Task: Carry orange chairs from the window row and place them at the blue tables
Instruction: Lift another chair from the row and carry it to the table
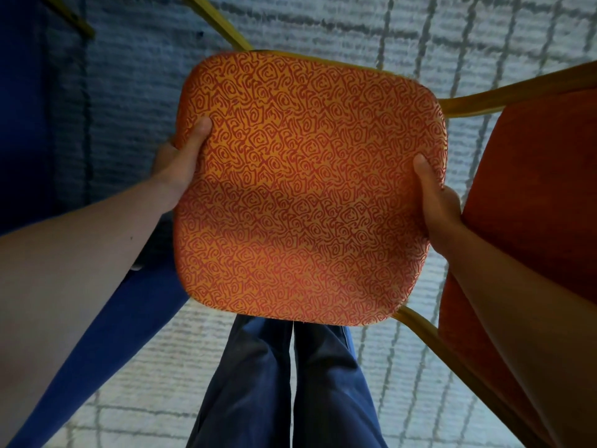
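Orange chair [307, 189] at ctr, patterned seat facing cam, backrest at 3-5 o'clock. L hand [181, 166] grips seat edge at 9 o'clock, R hand [436, 202] grips at 3, thumbs on top. Grey grid-lined carpet [323, 27] below; blue cloth [129, 312] at 8-10 o'clock.

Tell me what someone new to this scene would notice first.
The orange chair seat, covered in a red swirl pattern, fills the middle of the view. The left hand and the right hand grip its side edges with thumbs on top. The backrest, plain orange, stands at the right, and a blue cloth hangs at the lower left over the pale, grid-lined carpet.
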The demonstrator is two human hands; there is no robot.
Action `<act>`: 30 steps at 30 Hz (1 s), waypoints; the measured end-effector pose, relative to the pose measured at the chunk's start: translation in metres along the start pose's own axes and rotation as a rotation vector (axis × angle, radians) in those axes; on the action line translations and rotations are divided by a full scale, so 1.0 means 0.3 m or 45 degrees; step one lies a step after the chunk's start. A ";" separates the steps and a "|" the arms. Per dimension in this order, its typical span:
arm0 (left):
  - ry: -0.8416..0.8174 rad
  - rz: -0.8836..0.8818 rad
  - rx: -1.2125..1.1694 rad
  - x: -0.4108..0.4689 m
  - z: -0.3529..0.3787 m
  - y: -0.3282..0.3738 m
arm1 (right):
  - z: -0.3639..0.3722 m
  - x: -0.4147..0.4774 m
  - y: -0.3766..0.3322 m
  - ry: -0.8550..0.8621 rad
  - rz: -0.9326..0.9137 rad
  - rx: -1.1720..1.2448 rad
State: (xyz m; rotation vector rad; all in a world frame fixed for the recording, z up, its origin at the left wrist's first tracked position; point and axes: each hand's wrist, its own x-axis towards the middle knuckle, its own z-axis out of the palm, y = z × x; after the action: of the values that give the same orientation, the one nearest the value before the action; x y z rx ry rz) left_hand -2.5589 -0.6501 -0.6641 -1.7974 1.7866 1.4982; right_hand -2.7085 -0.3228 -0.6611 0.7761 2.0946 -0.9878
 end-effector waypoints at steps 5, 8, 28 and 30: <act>0.013 0.002 -0.013 -0.007 0.001 0.005 | -0.004 -0.002 0.000 0.042 -0.052 0.005; 0.056 0.036 -0.018 -0.017 0.012 0.000 | -0.003 -0.010 0.007 0.023 -0.101 0.025; 0.016 0.123 0.142 -0.399 -0.028 0.086 | -0.157 -0.402 -0.092 -0.237 -0.414 -0.303; -0.024 0.141 0.151 -0.490 -0.047 0.122 | -0.202 -0.473 -0.122 -0.269 -0.439 -0.290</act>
State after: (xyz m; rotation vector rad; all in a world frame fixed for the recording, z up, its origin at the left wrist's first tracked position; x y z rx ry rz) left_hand -2.5468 -0.5763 -0.5314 -1.6476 1.9513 1.4094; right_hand -2.6722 -0.3242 -0.5068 0.1893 2.1439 -0.9387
